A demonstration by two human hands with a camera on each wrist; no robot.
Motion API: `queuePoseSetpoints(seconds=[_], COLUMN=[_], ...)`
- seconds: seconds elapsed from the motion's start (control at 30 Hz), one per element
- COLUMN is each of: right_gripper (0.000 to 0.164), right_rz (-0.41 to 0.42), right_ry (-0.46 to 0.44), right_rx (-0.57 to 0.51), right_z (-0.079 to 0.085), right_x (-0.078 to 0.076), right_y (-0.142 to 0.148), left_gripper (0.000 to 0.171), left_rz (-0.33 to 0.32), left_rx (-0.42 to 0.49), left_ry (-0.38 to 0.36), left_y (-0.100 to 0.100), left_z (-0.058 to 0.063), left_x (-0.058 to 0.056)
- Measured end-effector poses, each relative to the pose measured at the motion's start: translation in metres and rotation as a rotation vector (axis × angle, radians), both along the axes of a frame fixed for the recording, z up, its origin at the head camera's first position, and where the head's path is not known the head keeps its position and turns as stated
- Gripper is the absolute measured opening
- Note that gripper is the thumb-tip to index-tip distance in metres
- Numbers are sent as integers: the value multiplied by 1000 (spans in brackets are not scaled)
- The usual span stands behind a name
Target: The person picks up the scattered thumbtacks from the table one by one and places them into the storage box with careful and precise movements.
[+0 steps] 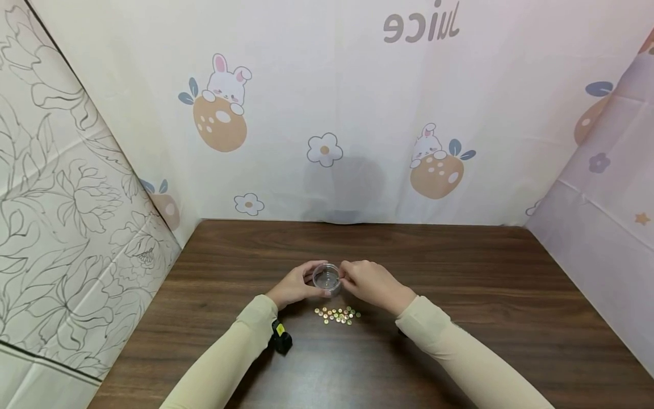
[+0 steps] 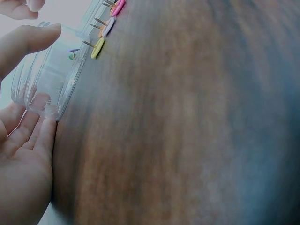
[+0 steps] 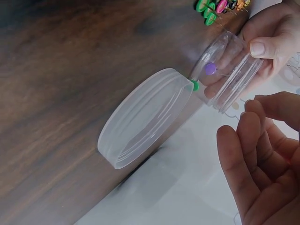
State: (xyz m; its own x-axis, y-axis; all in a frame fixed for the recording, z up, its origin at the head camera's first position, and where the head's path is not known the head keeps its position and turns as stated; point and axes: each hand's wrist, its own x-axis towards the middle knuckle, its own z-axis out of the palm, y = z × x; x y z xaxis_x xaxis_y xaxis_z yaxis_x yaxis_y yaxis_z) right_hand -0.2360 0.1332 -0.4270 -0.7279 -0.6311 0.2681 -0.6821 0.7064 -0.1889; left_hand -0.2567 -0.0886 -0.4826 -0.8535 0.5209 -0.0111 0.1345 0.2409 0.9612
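My left hand [image 1: 296, 286] grips a clear plastic jar [image 1: 327, 277] from the side, thumb and fingers round its wall. A purple thumbtack [image 3: 210, 68] and a green thumbtack [image 3: 195, 85] show inside, low in the jar. Right by the jar's mouth is my right hand [image 1: 372, 283], its thumb and index fingertip brought together. I cannot tell whether a tack is between them. Nearer to me than the jar lies a group of colourful thumbtacks [image 1: 338, 316], several with points up in the left wrist view, among them a yellow thumbtack [image 2: 97, 48].
A round translucent lid [image 3: 145, 119] is on the table close to the jar in the right wrist view; the head view does not show it. The brown wood table [image 1: 230, 244] meets a printed curtain [image 1: 286, 113] at its back edge.
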Motion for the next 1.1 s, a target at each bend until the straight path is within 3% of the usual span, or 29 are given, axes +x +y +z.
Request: queuePoseSetpoints(seconds=[0.23,0.4,0.53,0.63,1.1], right_gripper=[6,5,7,10,13], right_rz=[-9,-17,-9,3,61], right_ry=[2,-44,-83,-94,-100], right_rx=[29,55,91,114,139], right_z=[-3,-3,-4,-7,-14], right_x=[5,10,14,18,30], right_y=[7,12,15,18,24], left_gripper=[76,77,77,78,77], left_rz=[16,6,17,32,9], left_rx=[-16,-11,-22,-31,0], left_ry=[29,18,21,27,27], left_y=[0,-1,-1,-2,-2], left_z=[-12,-4,-6,-14,-11], left_x=[-6,-3,-3,-6,-3])
